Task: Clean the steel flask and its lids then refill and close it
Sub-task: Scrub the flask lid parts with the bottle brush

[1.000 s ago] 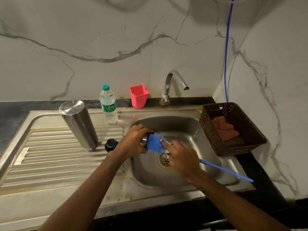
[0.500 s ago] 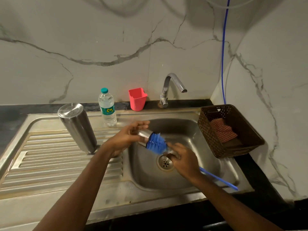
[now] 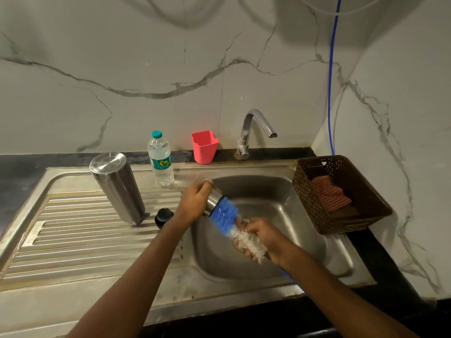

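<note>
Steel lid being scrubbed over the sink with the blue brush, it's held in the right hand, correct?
Not quite. The head view shows the left hand holding the steel lid over the sink; the right hand grips the blue brush.

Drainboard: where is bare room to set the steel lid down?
Free: ribbed drainboard left of and nearer than the flask, down to its front edge. Crowded: the back right corner, where flask, black cap and water bottle stand close.
</note>
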